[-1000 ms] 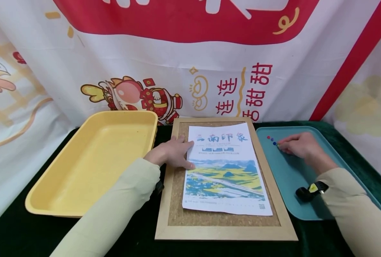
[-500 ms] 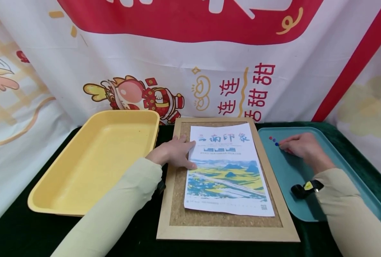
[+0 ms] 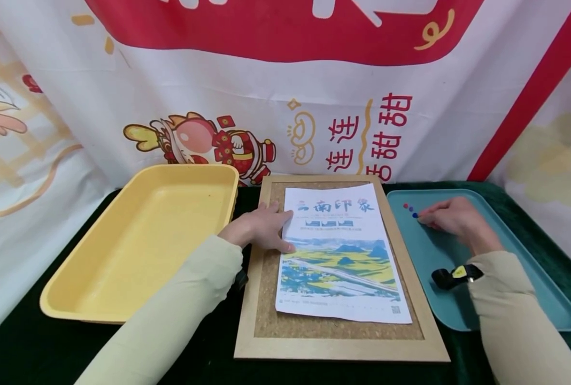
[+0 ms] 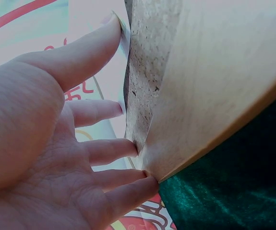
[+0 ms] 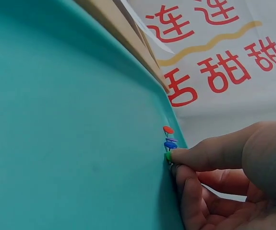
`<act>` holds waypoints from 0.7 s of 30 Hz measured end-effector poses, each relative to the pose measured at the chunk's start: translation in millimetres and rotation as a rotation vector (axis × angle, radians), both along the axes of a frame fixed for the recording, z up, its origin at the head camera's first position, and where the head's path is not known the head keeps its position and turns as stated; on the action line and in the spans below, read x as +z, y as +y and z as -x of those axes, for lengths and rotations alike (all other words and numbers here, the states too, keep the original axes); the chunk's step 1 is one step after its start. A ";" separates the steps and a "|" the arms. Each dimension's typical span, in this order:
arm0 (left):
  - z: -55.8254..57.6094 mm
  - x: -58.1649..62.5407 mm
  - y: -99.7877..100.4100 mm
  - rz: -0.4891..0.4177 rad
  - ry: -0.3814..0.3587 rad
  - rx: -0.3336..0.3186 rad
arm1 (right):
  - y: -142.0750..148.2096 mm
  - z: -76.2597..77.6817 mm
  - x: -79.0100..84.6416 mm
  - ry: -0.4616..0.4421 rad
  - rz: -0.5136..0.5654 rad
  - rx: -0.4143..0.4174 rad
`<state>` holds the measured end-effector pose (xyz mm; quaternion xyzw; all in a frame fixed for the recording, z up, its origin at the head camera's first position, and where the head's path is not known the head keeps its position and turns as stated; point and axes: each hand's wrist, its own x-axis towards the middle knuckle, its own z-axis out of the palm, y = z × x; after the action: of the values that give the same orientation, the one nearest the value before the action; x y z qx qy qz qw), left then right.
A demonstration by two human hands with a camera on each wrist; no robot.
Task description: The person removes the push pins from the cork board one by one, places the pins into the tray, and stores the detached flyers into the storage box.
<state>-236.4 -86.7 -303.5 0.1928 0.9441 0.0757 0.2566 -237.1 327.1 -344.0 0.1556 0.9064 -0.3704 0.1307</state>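
A printed sheet (image 3: 336,267) with a landscape picture lies on a wood-framed cork board (image 3: 338,330). My left hand (image 3: 260,229) rests at the sheet's left edge, fingers spread; in the left wrist view its thumb (image 4: 92,52) touches the paper, while the lower fingertips reach the wooden frame (image 4: 200,105). Over the far end of the teal tray (image 3: 451,278), my right hand (image 3: 454,219) pinches a green thumbtack (image 5: 168,156) between thumb and finger. Right beside it are a red thumbtack (image 5: 168,130), a blue thumbtack (image 5: 170,144) and a purple one partly hidden behind the blue.
A deep yellow tray (image 3: 146,251) stands left of the board. Dark green cloth (image 3: 208,342) covers the table. Behind everything hangs a white printed backdrop (image 3: 247,91). A black wrist camera (image 3: 451,277) on the right arm hangs over the teal tray.
The right wrist has turned slightly, its camera shifting left, while the fingertips stay by the thumbtacks. The left hand keeps its place on the sheet; the head view has shifted a little.
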 end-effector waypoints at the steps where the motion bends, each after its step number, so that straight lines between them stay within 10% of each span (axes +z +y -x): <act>1: 0.2 0.0 -0.5 0.000 0.000 0.000 | -0.7 -0.1 0.2 0.002 -0.002 0.006; 13: -0.9 0.5 3.8 -0.003 -0.007 -0.018 | -7.4 -2.4 7.3 0.056 0.031 -0.044; 21: -0.6 0.7 1.4 0.017 -0.001 -0.002 | -58.7 0.2 22.0 0.173 0.093 0.066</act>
<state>-235.8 -85.3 -302.8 0.1916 0.9443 0.0676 0.2589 -237.4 268.4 -322.0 0.0868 0.9006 -0.4199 0.0710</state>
